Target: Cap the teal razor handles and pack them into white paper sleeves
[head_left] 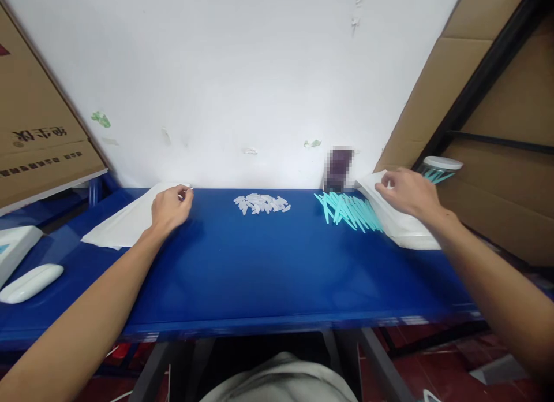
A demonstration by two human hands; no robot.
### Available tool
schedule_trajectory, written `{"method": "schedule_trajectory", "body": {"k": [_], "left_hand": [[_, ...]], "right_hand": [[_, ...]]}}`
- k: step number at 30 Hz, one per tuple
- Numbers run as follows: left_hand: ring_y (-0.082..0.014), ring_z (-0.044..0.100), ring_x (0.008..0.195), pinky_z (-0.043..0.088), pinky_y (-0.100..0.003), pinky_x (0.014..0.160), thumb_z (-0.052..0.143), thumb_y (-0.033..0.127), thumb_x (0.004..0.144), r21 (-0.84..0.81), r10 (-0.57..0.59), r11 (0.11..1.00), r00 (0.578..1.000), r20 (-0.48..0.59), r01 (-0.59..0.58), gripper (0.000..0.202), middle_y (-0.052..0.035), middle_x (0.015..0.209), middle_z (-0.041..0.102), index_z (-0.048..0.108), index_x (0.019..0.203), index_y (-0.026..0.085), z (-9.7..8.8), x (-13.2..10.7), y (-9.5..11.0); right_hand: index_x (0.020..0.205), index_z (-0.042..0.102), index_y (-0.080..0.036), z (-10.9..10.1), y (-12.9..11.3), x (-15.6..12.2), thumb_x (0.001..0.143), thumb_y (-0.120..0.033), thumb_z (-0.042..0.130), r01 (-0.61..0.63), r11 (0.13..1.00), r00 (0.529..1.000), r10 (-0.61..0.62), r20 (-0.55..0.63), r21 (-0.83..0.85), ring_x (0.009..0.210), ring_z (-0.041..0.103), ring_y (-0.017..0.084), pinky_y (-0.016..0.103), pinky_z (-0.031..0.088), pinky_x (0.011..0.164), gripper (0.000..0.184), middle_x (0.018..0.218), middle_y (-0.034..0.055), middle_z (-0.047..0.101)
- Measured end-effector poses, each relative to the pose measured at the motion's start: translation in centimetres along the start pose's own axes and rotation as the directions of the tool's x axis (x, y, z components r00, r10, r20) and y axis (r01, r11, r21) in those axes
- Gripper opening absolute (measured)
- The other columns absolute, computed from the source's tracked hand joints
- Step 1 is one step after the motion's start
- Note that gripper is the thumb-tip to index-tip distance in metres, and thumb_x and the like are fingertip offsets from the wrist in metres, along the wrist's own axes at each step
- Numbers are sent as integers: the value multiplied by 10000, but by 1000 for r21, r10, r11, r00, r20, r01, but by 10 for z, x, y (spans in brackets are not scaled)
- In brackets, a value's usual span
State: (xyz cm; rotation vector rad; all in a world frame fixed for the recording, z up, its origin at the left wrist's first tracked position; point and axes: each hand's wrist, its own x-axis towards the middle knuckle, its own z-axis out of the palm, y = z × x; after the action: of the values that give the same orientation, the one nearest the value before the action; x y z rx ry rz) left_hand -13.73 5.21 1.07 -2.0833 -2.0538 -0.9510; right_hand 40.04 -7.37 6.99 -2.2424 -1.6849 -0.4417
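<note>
My left hand (170,207) rests on the near corner of a white sheet (125,223) at the left of the blue table (259,263), fingers curled, pinching something small that I cannot name. My right hand (407,191) lies on a stack of white sheets (402,229) at the right, fingers bent over its top edge. Beside that stack is a pile of teal plastic sticks (348,208). A small heap of clear white caps (261,203) sits at the table's back middle.
A clear jar with a white lid (439,168) holding teal sticks stands behind the right stack. A dark blurred object (340,168) leans on the white wall. White devices (30,280) lie far left. Cardboard boxes (34,125) flank both sides.
</note>
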Motion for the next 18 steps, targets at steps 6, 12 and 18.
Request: {"method": "schedule_trajectory", "body": {"k": [6,12,18], "left_hand": [[-283,669,928,436,-319,774,436,439,906,-13,84,996,994,65,-83,409,-92,986,755,743,1012,191,4,-7,10],[-271,679,855,434,-317,740,436,448,898,-64,128,991,977,168,-119,406,-80,890,756,740,980,191,13,-17,19],[-251,684,794,442,-304,724,444,453,882,-130,166,982,960,227,-139,387,-54,805,753,733,950,205,20,-18,23]], "right_hand": [[781,656,-205,46,-32,19,897,-474,463,119,978,969,-151,195,170,885,614,291,419,390,832,351,905,109,721],[727,626,-191,69,-48,35,913,-502,401,33,973,984,-73,165,230,845,609,294,538,344,950,427,811,98,708],[877,614,-205,75,-52,23,921,-469,426,148,951,981,-177,83,273,976,592,260,378,398,908,326,1033,103,706]]}}
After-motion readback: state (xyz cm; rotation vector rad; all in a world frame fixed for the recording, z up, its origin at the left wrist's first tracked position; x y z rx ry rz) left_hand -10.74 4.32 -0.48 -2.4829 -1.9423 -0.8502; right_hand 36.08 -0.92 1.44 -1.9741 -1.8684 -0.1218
